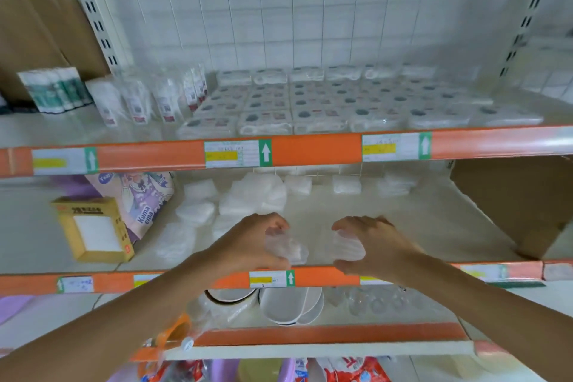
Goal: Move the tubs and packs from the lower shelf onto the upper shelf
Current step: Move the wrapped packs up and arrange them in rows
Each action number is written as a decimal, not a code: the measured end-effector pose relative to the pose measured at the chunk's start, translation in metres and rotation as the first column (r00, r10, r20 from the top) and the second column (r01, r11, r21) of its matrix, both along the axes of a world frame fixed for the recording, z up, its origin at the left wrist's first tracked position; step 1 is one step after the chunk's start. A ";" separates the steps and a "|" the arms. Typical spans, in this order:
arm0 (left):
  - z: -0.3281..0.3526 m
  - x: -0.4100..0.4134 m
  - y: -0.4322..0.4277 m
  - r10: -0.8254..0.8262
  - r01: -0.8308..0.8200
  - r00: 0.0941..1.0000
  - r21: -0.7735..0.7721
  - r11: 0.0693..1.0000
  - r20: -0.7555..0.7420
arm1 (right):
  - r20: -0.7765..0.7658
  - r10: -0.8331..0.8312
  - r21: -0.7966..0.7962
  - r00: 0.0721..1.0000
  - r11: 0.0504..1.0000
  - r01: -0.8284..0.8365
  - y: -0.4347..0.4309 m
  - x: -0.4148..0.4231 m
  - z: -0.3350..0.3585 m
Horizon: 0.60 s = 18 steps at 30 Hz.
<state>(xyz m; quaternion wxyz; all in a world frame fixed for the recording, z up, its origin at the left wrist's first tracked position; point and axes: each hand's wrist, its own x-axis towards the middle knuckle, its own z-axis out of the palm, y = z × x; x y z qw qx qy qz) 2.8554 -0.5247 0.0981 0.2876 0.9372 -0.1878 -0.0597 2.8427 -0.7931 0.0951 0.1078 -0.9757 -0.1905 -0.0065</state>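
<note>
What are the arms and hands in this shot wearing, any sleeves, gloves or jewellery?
Nothing that shows. The left arm and right arm are bare up to the frame's edge, with no sleeve in view. The left hand and right hand are ungloved; no watch, band or ring is visible, though the picture is blurry.

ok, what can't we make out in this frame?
Head view only.
Clear pack in the left hand and the one in the right hand: blur and curled fingers hide shape and contents.
Price labels on the upper shelf edge: print too blurred to read.
Cardboard box on the lower shelf: cut off by the upper shelf and the right frame edge.
</note>
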 end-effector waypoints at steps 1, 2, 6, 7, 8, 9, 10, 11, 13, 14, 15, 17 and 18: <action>0.009 -0.004 0.000 0.000 -0.001 1.000 0.004 1.000 0.011 | -0.001 -0.004 -0.002 1.000 1.000 0.004 -0.001 -0.004 0.009; 0.017 -0.007 0.001 -0.001 0.000 1.000 0.009 1.000 0.028 | 0.011 -0.003 -0.005 1.000 1.000 0.003 -0.001 -0.010 0.018; 0.047 -0.025 0.004 -0.015 0.014 0.997 0.013 1.000 0.076 | 0.034 -0.002 -0.006 0.999 1.000 0.003 0.002 -0.030 0.052; 0.053 -0.030 0.006 -0.024 0.023 0.996 0.015 1.000 0.088 | 0.039 -0.002 0.002 0.999 1.000 0.002 0.002 -0.033 0.058; 0.058 -0.035 0.008 -0.034 0.032 0.994 0.016 0.999 0.101 | 0.046 0.008 0.012 0.999 1.000 -0.009 0.004 -0.037 0.064; 0.063 -0.039 0.010 -0.046 0.044 0.993 0.013 0.999 0.111 | 0.052 0.021 0.021 0.998 1.000 -0.022 0.005 -0.041 0.070; 0.069 -0.043 0.013 -0.057 0.056 0.992 0.007 0.998 0.116 | 0.059 0.029 0.026 0.998 0.999 -0.031 0.007 -0.047 0.078; 0.075 -0.047 0.015 -0.068 0.068 0.990 0.001 0.998 0.127 | 0.071 0.038 0.024 0.997 0.999 -0.039 0.008 -0.052 0.087; 0.093 -0.053 0.018 -0.089 0.090 0.984 0.003 0.996 0.153 | 0.113 0.053 0.004 0.992 0.999 -0.054 0.009 -0.061 0.108; 0.104 -0.055 0.020 -0.104 0.104 0.980 0.004 0.995 0.169 | 0.137 0.058 0.005 0.989 0.998 -0.059 0.010 -0.065 0.119; 0.115 -0.057 0.021 -0.121 0.122 0.975 0.004 0.993 0.186 | 0.156 0.060 0.015 0.986 0.998 -0.063 0.009 -0.067 0.129; 0.138 -0.058 0.027 -0.143 0.145 0.964 0.006 0.989 0.224 | 0.169 0.052 0.047 0.984 0.997 -0.061 0.008 -0.069 0.147; 0.150 -0.058 0.029 -0.145 0.149 0.957 0.003 0.989 0.250 | 0.179 0.047 0.064 0.983 0.996 -0.060 0.007 -0.069 0.157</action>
